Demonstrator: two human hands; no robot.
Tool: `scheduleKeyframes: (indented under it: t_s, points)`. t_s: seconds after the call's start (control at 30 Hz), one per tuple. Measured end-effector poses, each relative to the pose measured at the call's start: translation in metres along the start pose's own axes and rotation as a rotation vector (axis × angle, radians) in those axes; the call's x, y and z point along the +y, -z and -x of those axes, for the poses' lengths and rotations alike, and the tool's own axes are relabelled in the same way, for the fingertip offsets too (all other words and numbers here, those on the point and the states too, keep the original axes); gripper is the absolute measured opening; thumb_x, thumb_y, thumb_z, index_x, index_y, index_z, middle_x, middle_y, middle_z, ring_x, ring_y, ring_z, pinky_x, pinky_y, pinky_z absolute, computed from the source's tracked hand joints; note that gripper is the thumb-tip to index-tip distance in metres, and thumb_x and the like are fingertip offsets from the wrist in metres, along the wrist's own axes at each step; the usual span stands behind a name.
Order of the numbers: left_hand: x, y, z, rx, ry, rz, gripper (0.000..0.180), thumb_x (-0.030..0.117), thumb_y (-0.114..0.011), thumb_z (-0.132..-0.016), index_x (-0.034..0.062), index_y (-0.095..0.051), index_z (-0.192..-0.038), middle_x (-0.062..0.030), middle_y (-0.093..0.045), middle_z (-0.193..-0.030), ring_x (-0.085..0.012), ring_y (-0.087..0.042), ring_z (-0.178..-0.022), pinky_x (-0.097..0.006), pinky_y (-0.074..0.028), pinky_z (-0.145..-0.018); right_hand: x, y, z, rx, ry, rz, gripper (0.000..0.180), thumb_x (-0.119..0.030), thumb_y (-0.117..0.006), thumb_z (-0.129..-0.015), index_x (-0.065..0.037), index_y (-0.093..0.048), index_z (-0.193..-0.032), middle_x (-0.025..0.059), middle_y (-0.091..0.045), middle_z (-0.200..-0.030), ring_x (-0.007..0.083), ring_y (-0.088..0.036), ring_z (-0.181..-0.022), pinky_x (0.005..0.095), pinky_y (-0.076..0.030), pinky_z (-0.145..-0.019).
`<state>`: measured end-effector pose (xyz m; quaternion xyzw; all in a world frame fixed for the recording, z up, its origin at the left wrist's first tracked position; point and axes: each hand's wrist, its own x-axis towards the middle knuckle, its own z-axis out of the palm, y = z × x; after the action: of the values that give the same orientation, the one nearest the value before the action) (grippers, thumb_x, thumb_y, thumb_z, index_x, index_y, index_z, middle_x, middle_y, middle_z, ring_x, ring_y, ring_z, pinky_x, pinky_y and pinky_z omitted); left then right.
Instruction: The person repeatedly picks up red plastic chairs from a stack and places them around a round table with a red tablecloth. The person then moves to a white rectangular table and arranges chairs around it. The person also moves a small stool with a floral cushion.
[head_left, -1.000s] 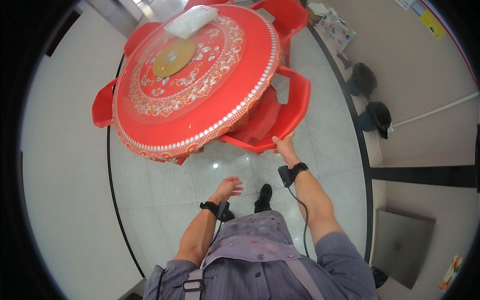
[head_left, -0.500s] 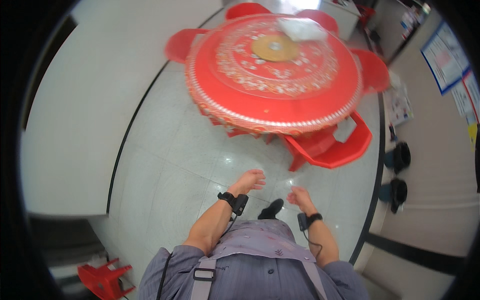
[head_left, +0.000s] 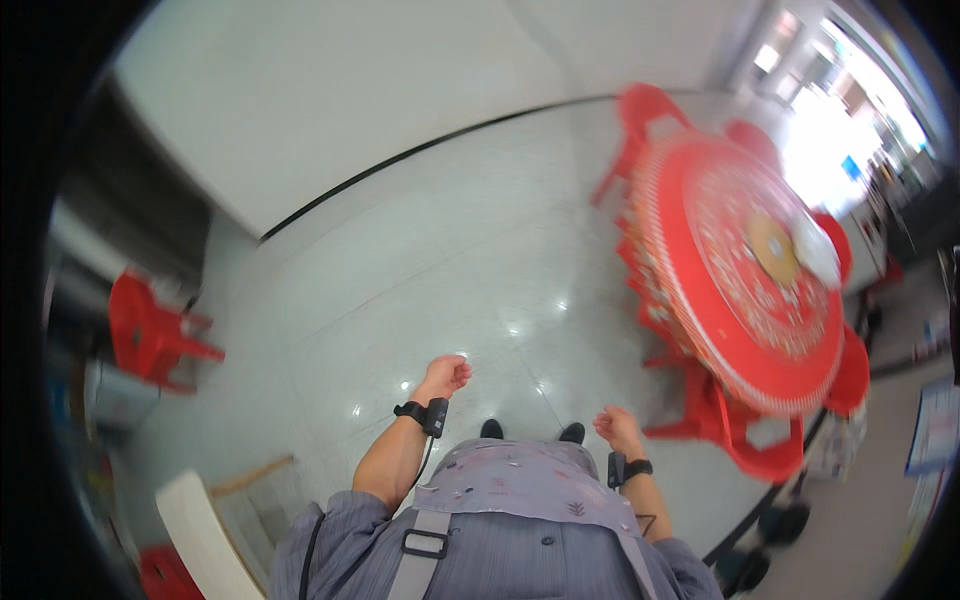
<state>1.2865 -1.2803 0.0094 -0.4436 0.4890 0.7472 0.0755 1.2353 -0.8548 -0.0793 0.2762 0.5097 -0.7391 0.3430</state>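
Round desk (head_left: 715,335): ahead of the wearer and off to the right, dressed in a red cloth (head_left: 660,270) with a pale patterned ring and a light border.
Near chair (head_left: 705,410): red, with an opening in its back, set at the round desk on the side closest to the wearer.
Right hand (head_left: 618,426): to the left of the round desk and nearer the wearer; the near chair is its closest neighbour, apart from it.
Right grip: fingers loosely curled; I cannot tell whether the tips are apart or together.
Left hand (head_left: 445,375): well to the left of the round desk, above the shiny pale floor (head_left: 430,290).
Left grip: fingers bent toward the palm; whether they close fully I cannot tell.
On the round desk: a gold disc (head_left: 773,249) near the middle, a white packet (head_left: 816,252) just right of it, blurred.
Far chair (head_left: 640,120): red, at the far left side of the round desk.
Red stool (head_left: 150,330): well apart from the round desk, far to its left.
Black shoes (head_left: 572,432): on the floor, left of the round desk and nearer the wearer.
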Motion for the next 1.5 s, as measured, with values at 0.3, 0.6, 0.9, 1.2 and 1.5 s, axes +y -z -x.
scheduleKeyframes:
  t_s: [0.3,0.6,0.9,1.2,1.5]
  points:
    - [-0.097,0.100,0.072,0.306,-0.103,0.526,0.013,0.014,-0.063,-0.086,0.0084,-0.056,-0.075,-0.0030,-0.057,-0.066,-0.0140,-0.054,-0.056,-0.027,-0.044,-0.050,-0.039,-0.138,-0.073,-0.414,-0.087,0.366,0.014,-0.016,-0.057,-0.091,-0.004,-0.056,-0.099,0.0089,-0.062,-0.078,0.0226,-0.064,-0.070,0.0312,-0.053,-0.060]
    - [-0.102,0.139,0.070,0.595,-0.112,0.952,0.015,0.014,-0.064,-0.087,0.0072,-0.059,-0.075,-0.0046,-0.060,-0.068,-0.0162,-0.057,-0.057,-0.028,-0.046,-0.051,-0.072,-0.289,-0.154,-0.619,-0.229,0.596,0.016,-0.015,-0.058,-0.090,-0.002,-0.056,-0.099,0.0106,-0.062,-0.078,0.0229,-0.063,-0.068,0.0310,-0.053,-0.059]
    - [0.023,0.145,0.061,0.643,-0.422,0.998,0.012,0.015,-0.060,-0.091,0.0074,-0.060,-0.082,-0.0047,-0.061,-0.074,-0.0166,-0.058,-0.067,-0.029,-0.048,-0.058,-0.133,-0.476,-0.204,-0.810,-0.182,0.828,0.015,-0.016,-0.059,-0.089,-0.002,-0.057,-0.094,0.0097,-0.062,-0.078,0.0206,-0.063,-0.069,0.0294,-0.052,-0.058]
    - [-0.029,0.212,0.029,0.841,-0.333,1.524,0.009,0.012,-0.061,-0.089,0.0064,-0.059,-0.082,-0.0060,-0.060,-0.068,-0.0187,-0.057,-0.061,-0.030,-0.047,-0.054,-0.074,-0.647,-0.209,-1.019,-0.319,1.099,0.018,-0.017,-0.060,-0.090,-0.004,-0.056,-0.101,0.0075,-0.063,-0.084,0.0186,-0.063,-0.073,0.0293,-0.052,-0.063]
    - [0.038,0.361,-0.022,0.916,-0.300,1.632,0.015,0.014,-0.060,-0.089,0.0070,-0.058,-0.076,-0.0067,-0.060,-0.070,-0.0189,-0.056,-0.062,-0.031,-0.046,-0.054,-0.038,-0.873,-0.226,-1.072,-0.277,1.242,0.019,-0.017,-0.060,-0.089,-0.002,-0.057,-0.100,0.0095,-0.062,-0.084,0.0212,-0.064,-0.075,0.0320,-0.053,-0.062]
